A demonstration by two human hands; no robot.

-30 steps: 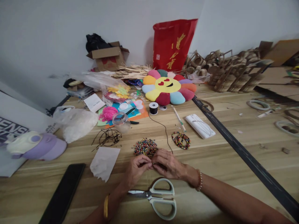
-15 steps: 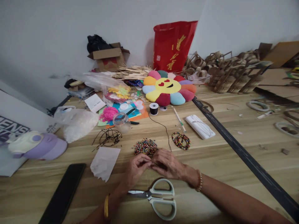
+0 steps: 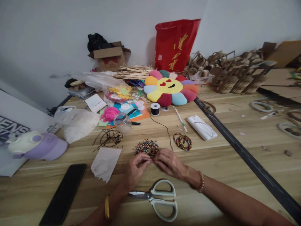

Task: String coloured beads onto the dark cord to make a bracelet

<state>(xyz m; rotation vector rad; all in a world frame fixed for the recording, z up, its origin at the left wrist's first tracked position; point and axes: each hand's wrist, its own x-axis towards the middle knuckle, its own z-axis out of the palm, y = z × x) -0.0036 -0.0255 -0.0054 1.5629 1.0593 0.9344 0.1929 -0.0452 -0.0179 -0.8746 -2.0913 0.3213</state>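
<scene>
My left hand (image 3: 136,169) and my right hand (image 3: 171,164) meet just in front of a pile of small multicoloured beads (image 3: 146,147). Both are closed in a pinch, fingertips almost touching, on a thin black cord; any bead between them is too small to make out. From a spool of black cord (image 3: 155,109), a strand (image 3: 166,127) runs down the table and passes behind my right hand. Strung bead bracelets (image 3: 182,142) lie right of that hand. Below my hands rest scissors (image 3: 150,197) with pale handles, blades pointing left.
To the left are a black phone (image 3: 63,194), a torn white paper (image 3: 106,164), tangled black cord (image 3: 109,138) and a purple cap (image 3: 44,147). Behind the beads stand a clear jar (image 3: 122,122) and a flower cushion (image 3: 170,88). A white power bank (image 3: 202,127) lies at right.
My fingertips have shifted slightly, with the right hand's fingers drawn a little more together and the two hands slightly apart. The surrounding things have stayed in place.
</scene>
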